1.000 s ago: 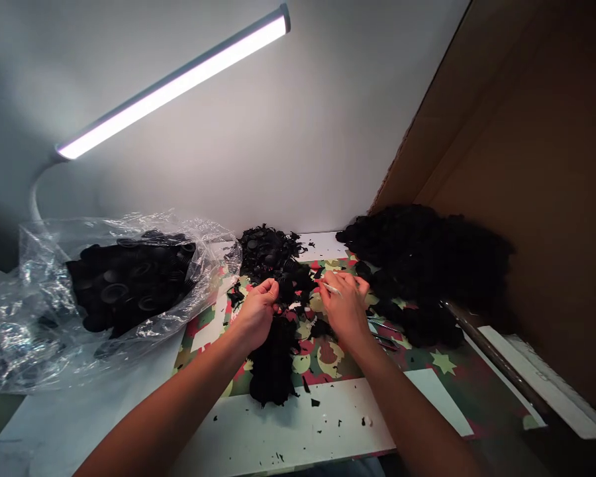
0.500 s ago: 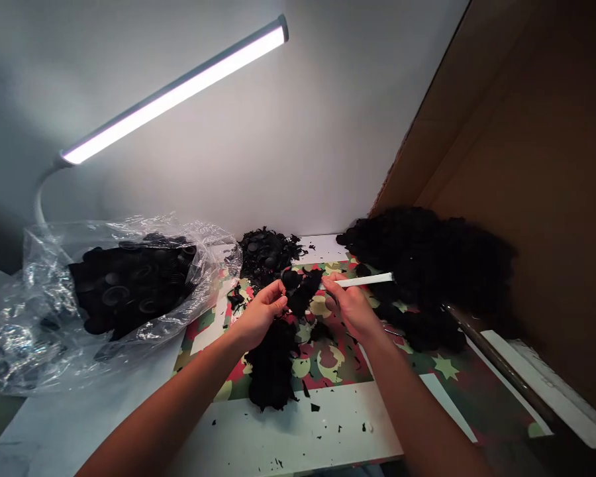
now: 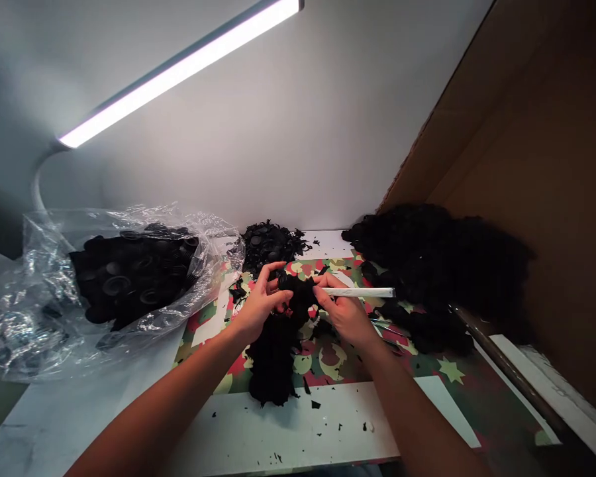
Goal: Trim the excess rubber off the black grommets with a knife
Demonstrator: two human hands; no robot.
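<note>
My left hand (image 3: pixel 259 307) pinches a small black rubber part (image 3: pixel 295 289) between thumb and fingers, held just above the camouflage mat (image 3: pixel 338 361). My right hand (image 3: pixel 344 311) is closed on a thin white-handled tool (image 3: pixel 362 292) whose handle points right, its tip against the black part. A heap of black trimmings (image 3: pixel 273 358) lies on the mat below both hands.
A clear plastic bag of black round parts (image 3: pixel 129 275) lies at left. A small pile of black parts (image 3: pixel 271 242) sits by the white wall, a large black heap (image 3: pixel 437 265) at right against a cardboard panel (image 3: pixel 536 165). A lit lamp bar (image 3: pixel 179 69) hangs overhead.
Both hands have lifted from the heap and come together. The white tool has swung out to point right, and its tip now meets the black part in my left hand.
</note>
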